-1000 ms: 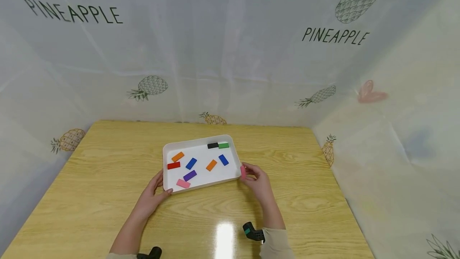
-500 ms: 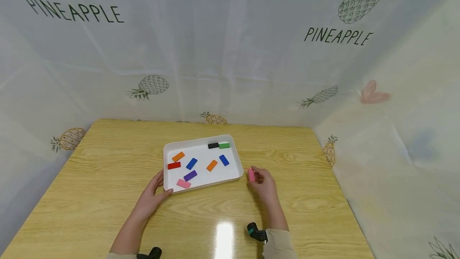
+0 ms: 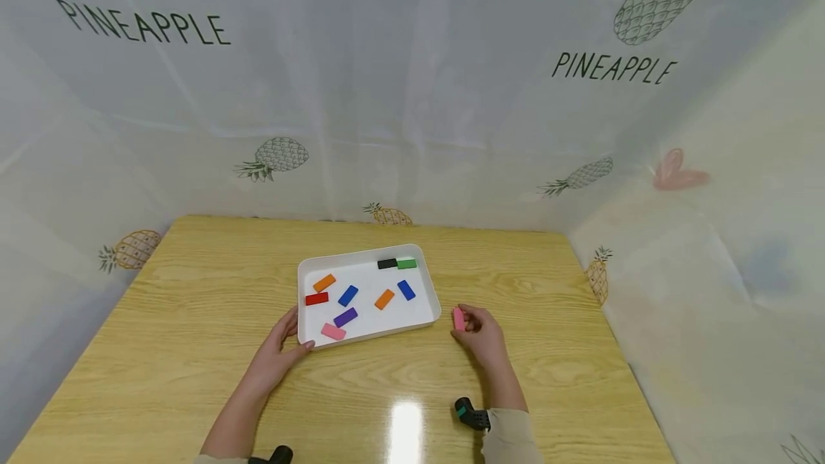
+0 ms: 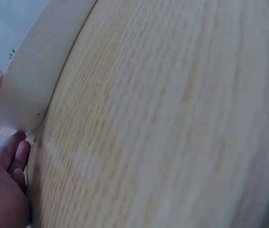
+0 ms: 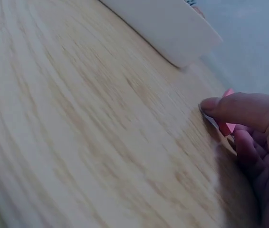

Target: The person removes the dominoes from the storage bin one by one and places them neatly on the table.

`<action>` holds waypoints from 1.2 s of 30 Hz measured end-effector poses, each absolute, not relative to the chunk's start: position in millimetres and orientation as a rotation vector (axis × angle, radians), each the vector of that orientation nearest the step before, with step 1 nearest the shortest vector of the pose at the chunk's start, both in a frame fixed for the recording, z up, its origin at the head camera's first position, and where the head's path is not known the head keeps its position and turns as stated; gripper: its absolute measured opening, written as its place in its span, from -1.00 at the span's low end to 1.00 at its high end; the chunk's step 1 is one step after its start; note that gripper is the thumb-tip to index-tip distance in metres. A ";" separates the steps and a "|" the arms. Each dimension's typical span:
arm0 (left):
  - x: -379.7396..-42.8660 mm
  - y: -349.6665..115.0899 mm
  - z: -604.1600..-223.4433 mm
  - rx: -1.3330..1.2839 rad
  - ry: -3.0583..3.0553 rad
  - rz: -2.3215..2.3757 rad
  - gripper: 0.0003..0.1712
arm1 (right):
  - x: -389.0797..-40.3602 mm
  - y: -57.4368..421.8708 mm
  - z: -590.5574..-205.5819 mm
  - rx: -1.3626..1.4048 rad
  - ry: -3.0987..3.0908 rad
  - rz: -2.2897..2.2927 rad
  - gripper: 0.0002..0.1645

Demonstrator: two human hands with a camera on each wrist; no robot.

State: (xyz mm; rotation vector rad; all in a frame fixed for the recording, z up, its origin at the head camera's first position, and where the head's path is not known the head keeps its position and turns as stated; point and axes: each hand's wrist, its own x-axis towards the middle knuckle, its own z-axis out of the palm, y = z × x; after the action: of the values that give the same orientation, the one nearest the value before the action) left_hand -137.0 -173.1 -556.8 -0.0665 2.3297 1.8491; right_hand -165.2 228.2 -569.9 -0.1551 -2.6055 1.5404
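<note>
A shallow white tray (image 3: pixel 380 328) stands on the wooden table, holding several small coloured blocks, among them a purple block (image 3: pixel 345 317), a red block (image 3: pixel 316 298) and a light pink block (image 3: pixel 333 331). My left hand (image 3: pixel 273 356) grips the tray's near left corner, thumb at the front rim and fingers along the left side; the left wrist view shows the fingertips against the outer wall (image 4: pixel 34 71). Right of the tray, my right hand (image 3: pixel 485 339) pinches a bright pink block (image 3: pixel 459 319) between thumb and fingers, close over the table. In the right wrist view the thumb partly hides this block (image 5: pixel 227 127).
Along the tray's far wall a black block (image 3: pixel 387 263) and a green block (image 3: pixel 407 263) lie end to end. Two orange blocks and two blue blocks lie spread inside. A pineapple-print curtain (image 3: pixel 361 92) hangs behind the wooden table (image 3: pixel 541 271).
My right hand has moved right, away from the tray's near right corner, carrying the bright pink block. My left hand keeps its place at the tray corner. The head view has shifted slightly.
</note>
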 end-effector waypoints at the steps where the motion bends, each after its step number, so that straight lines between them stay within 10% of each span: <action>1: -137.3 -173.3 -557.2 -0.063 2.325 1.851 0.01 | -166.2 228.6 -569.3 -0.168 -2.615 1.542 -0.40; 36: -137.2 -172.3 -556.9 -0.077 2.317 1.843 -0.01 | -178.2 231.5 -558.2 -0.089 -2.808 1.406 -0.38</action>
State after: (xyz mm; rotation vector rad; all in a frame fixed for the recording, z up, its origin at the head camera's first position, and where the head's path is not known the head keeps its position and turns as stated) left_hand -137.2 -172.3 -556.9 -0.0767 2.3174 1.8434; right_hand -178.2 231.5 -558.2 -0.0890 -2.8079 1.4061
